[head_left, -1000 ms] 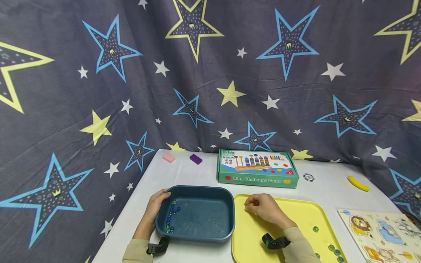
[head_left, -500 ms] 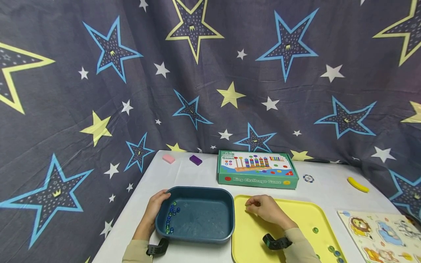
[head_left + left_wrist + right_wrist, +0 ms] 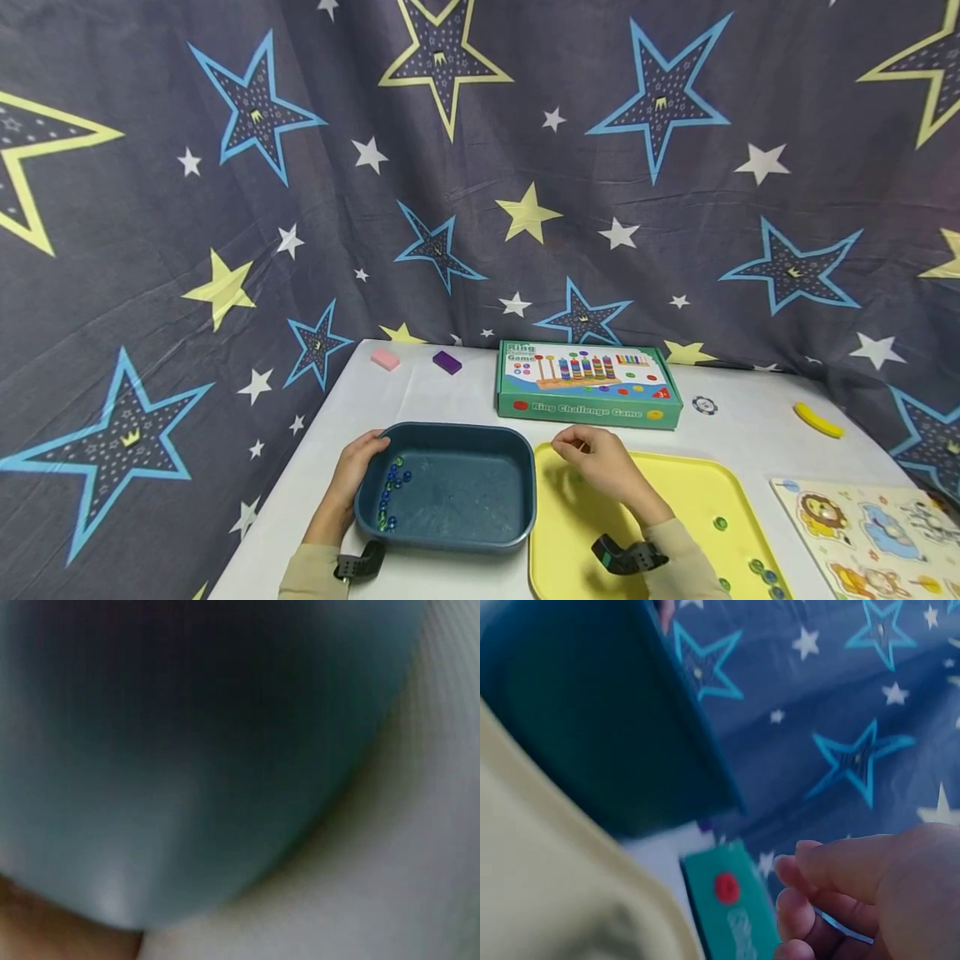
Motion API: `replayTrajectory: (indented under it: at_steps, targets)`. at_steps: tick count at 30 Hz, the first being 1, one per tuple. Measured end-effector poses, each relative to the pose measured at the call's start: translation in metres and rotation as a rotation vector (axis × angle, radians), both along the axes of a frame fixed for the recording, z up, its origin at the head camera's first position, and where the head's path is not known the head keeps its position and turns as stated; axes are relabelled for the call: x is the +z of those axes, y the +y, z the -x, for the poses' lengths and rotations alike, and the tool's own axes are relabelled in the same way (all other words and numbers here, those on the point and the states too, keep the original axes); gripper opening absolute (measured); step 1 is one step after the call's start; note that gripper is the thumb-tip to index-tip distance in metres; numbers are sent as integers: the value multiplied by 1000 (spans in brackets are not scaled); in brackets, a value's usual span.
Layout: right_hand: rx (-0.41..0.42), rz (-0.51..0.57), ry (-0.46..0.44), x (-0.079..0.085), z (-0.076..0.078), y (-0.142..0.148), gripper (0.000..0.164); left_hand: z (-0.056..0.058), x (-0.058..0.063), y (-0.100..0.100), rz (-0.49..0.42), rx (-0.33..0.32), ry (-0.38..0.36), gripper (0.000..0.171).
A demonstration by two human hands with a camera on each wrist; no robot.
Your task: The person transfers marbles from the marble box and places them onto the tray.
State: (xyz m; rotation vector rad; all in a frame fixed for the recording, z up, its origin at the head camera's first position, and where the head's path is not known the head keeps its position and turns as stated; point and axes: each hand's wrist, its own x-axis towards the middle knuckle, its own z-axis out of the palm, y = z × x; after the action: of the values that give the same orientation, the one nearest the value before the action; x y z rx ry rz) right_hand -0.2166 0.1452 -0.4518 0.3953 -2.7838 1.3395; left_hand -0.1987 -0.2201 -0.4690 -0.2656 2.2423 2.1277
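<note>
At the left, the left hand [image 3: 352, 475] grips the rim of a dark blue-green plastic tub [image 3: 450, 540], its thumb over the edge. Several blue and green marbles [image 3: 392, 483] lie along the tub's left side. Over the far left corner of a yellow tray [image 3: 551, 575], the right hand [image 3: 600, 467] is raised with loosely bent fingers. In the right wrist view its fingertips [image 3: 795, 907] are close together, with no object visible between them. A small greenish marble [image 3: 579, 477] appears on the tray beneath this hand, partly hidden. The left wrist view is blurred, filled by the tub wall [image 3: 187, 847].
More marbles [image 3: 756, 565] lie at the tray's right side. Behind stands a green Ring Challenge Game box [image 3: 588, 408]. Pink [image 3: 386, 360] and purple [image 3: 447, 362] blocks, a poker chip [image 3: 705, 405], a yellow banana-shaped piece [image 3: 817, 420] and an animal puzzle board [image 3: 862, 533] surround the work area.
The right hand has lifted slightly up and left from the tray, where its fingertips were down at a small marble. The left hand and tub have stayed still.
</note>
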Motion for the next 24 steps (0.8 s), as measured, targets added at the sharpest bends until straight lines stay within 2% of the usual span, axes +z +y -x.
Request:
replayTrajectory:
  at_steps: [6, 16, 18, 22, 24]
  targets:
    - [88, 55, 5, 14, -13, -20, 15, 1, -1, 1, 1, 10, 4, 29]
    - [253, 213, -35, 25, -39, -63, 9, 2, -4, 1, -20, 5, 9, 27]
    - [293, 223, -40, 35, -46, -73, 7, 2, -4, 2, -20, 6, 14, 27]
    - [380, 222, -37, 35, -47, -94, 6, 1, -2, 1, -14, 15, 12, 26]
    - [424, 203, -31, 27, -43, -103, 6, 1, -2, 1, -12, 15, 10, 26]
